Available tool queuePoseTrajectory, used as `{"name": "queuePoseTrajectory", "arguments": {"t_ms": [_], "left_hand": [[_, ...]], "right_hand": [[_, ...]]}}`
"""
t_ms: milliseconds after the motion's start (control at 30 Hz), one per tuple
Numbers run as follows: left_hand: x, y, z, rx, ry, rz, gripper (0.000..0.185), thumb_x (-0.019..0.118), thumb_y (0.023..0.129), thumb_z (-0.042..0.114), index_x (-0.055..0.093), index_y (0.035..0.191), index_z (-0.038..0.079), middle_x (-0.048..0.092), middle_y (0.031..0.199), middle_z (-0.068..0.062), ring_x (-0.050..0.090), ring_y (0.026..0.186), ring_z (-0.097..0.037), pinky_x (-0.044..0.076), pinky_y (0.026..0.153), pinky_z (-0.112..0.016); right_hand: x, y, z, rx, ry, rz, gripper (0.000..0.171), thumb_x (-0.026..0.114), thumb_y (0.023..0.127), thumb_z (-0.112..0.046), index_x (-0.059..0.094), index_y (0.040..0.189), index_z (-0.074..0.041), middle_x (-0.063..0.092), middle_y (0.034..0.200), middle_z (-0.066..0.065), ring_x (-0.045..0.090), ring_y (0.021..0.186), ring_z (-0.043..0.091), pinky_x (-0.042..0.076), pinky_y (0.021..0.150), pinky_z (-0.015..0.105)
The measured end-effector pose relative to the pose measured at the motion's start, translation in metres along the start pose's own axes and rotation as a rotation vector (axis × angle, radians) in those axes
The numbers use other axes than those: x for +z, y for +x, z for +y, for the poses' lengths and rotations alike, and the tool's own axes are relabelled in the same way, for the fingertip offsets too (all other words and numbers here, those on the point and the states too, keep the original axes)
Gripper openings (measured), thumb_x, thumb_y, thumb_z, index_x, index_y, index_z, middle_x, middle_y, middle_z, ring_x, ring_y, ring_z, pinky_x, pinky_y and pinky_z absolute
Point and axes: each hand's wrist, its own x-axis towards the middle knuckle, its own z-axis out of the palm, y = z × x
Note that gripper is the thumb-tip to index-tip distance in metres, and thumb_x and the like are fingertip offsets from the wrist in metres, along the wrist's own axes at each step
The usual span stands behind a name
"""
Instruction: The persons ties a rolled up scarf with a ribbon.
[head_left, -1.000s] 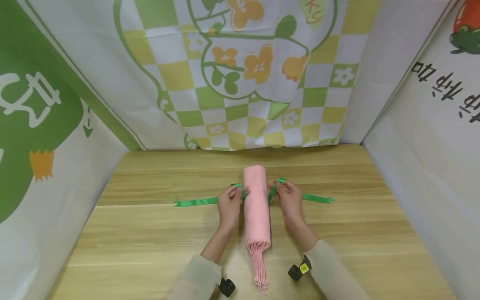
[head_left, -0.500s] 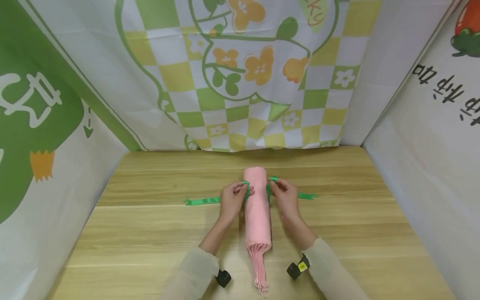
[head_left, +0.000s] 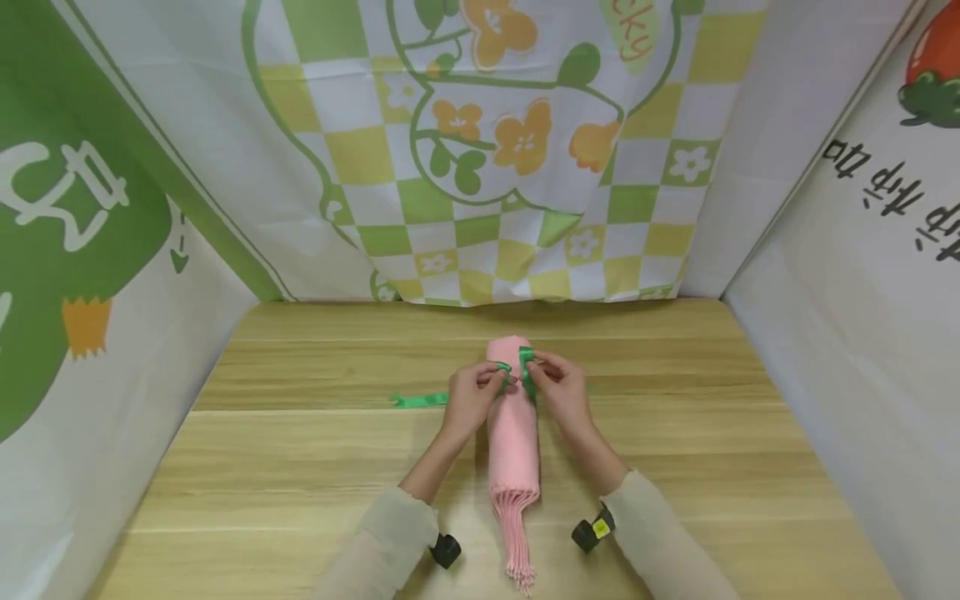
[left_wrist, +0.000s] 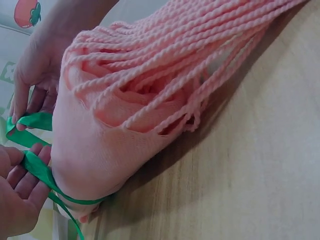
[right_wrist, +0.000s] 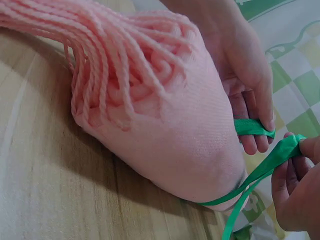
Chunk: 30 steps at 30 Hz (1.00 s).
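Note:
A rolled pink scarf lies lengthwise on the table, its twisted fringe toward the person. Under and around its far part runs a green ribbon. My left hand pinches one side of the ribbon between thumb and fingers, above the roll's left edge. On the other side my right hand pinches a folded part of the ribbon over the roll's right edge. In the left wrist view the ribbon comes up from beneath the scarf. The right wrist view shows both hands close together.
The wooden table carries the scarf. Behind it hangs a checked cloth with flower prints; printed white panels stand at the sides. A black wrist camera sits below the left sleeve, another camera below the right.
Both hands have moved inward over the scarf with the ribbon pinched in them. The ribbon's loose tails have been drawn inward, the right one now mostly hidden behind the right hand.

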Motion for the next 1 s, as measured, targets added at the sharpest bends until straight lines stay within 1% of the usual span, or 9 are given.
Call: {"name": "queuePoseTrajectory", "arguments": {"t_ms": [200, 367, 533, 600, 700, 767, 900, 967, 1000], "left_hand": [[0.000, 0.001, 0.001, 0.029, 0.114, -0.048, 0.016, 0.063, 0.095, 0.003, 0.071, 0.106, -0.006, 0.075, 0.098, -0.021, 0.075, 0.088, -0.028, 0.060, 0.076, -0.025], [-0.002, 0.003, 0.001, 0.061, 0.165, -0.095, 0.019, 0.062, 0.096, 0.004, 0.071, 0.110, -0.004, 0.075, 0.101, -0.021, 0.074, 0.094, -0.030, 0.061, 0.078, -0.027], [-0.005, 0.005, 0.002, 0.048, 0.162, -0.111, 0.021, 0.059, 0.096, 0.004, 0.072, 0.112, -0.002, 0.075, 0.102, -0.019, 0.074, 0.094, -0.026, 0.060, 0.078, -0.026], [-0.006, 0.005, 0.002, 0.030, 0.157, -0.112, 0.019, 0.058, 0.097, 0.005, 0.074, 0.105, -0.001, 0.076, 0.094, -0.013, 0.071, 0.086, -0.019, 0.058, 0.073, -0.022], [-0.009, 0.005, 0.003, 0.003, 0.130, -0.117, 0.024, 0.055, 0.101, 0.011, 0.071, 0.090, -0.003, 0.064, 0.074, -0.004, 0.056, 0.072, -0.010, 0.047, 0.063, -0.018], [-0.010, 0.004, 0.003, -0.004, 0.107, -0.130, 0.030, 0.053, 0.103, 0.017, 0.070, 0.089, -0.004, 0.054, 0.070, -0.003, 0.048, 0.068, -0.011, 0.041, 0.061, -0.019], [-0.013, 0.005, 0.001, -0.003, 0.064, -0.167, 0.028, 0.055, 0.103, 0.020, 0.074, 0.104, -0.001, 0.068, 0.081, -0.011, 0.052, 0.073, -0.009, 0.045, 0.065, -0.018], [-0.014, 0.005, 0.000, -0.018, 0.046, -0.173, 0.028, 0.057, 0.103, 0.019, 0.074, 0.108, -0.002, 0.069, 0.083, -0.012, 0.052, 0.074, -0.008, 0.045, 0.065, -0.018], [-0.014, 0.005, -0.001, -0.031, 0.034, -0.178, 0.028, 0.057, 0.103, 0.018, 0.073, 0.106, -0.004, 0.066, 0.079, -0.011, 0.050, 0.072, -0.008, 0.044, 0.063, -0.018]], "right_hand": [[0.001, 0.001, 0.001, -0.038, -0.107, -0.051, 0.028, 0.068, 0.090, 0.004, 0.068, 0.118, 0.005, 0.072, 0.087, 0.021, 0.063, 0.069, 0.001, 0.054, 0.066, 0.017], [0.001, 0.002, 0.001, -0.054, -0.160, -0.121, 0.028, 0.067, 0.091, 0.002, 0.068, 0.119, 0.004, 0.071, 0.089, 0.025, 0.064, 0.071, 0.004, 0.055, 0.067, 0.017], [0.000, 0.003, 0.001, -0.072, -0.219, -0.170, 0.027, 0.067, 0.091, 0.001, 0.069, 0.118, 0.003, 0.071, 0.088, 0.023, 0.064, 0.073, 0.006, 0.054, 0.065, 0.016], [0.000, 0.003, 0.001, -0.084, -0.248, -0.187, 0.027, 0.068, 0.091, 0.000, 0.069, 0.118, 0.002, 0.071, 0.088, 0.022, 0.064, 0.072, 0.007, 0.054, 0.062, 0.016], [0.000, 0.002, 0.000, -0.113, -0.294, -0.210, 0.028, 0.068, 0.091, -0.001, 0.070, 0.119, 0.001, 0.072, 0.088, 0.021, 0.064, 0.070, 0.011, 0.052, 0.058, 0.016], [0.000, 0.001, -0.001, -0.138, -0.324, -0.221, 0.028, 0.068, 0.092, -0.002, 0.070, 0.120, 0.000, 0.072, 0.088, 0.020, 0.065, 0.070, 0.014, 0.051, 0.057, 0.016], [0.000, 0.000, -0.002, -0.179, -0.358, -0.239, 0.028, 0.067, 0.093, -0.004, 0.069, 0.122, -0.001, 0.073, 0.088, 0.018, 0.068, 0.071, 0.018, 0.051, 0.055, 0.017], [-0.001, 0.000, -0.002, -0.197, -0.373, -0.241, 0.030, 0.067, 0.094, -0.006, 0.069, 0.123, -0.001, 0.074, 0.086, 0.017, 0.068, 0.071, 0.017, 0.051, 0.056, 0.018], [-0.001, 0.000, -0.002, -0.197, -0.373, -0.243, 0.030, 0.067, 0.094, -0.006, 0.068, 0.124, -0.002, 0.074, 0.085, 0.016, 0.069, 0.070, 0.015, 0.052, 0.057, 0.018]]}}
